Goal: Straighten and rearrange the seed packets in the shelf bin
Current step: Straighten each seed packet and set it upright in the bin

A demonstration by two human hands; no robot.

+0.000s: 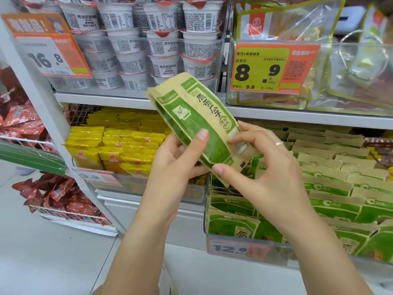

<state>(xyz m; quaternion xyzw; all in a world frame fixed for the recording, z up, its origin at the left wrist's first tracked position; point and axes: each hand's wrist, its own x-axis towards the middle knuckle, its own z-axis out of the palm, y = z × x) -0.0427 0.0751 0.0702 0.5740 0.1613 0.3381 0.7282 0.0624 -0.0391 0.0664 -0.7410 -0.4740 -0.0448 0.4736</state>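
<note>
While your left hand point(176, 158) grips the seed packets point(197, 122) and your right hand point(261, 167) pinches their lower corner, their long axis tilts up-left; the shelf bin point(234, 250) sits below-right, nearer your right.

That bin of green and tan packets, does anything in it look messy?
Yes. In the clear plastic bin, the green and tan paper seed packets lean at mixed angles, in uneven rows. Both the left hand and right hand hold a few packets above it.
</note>
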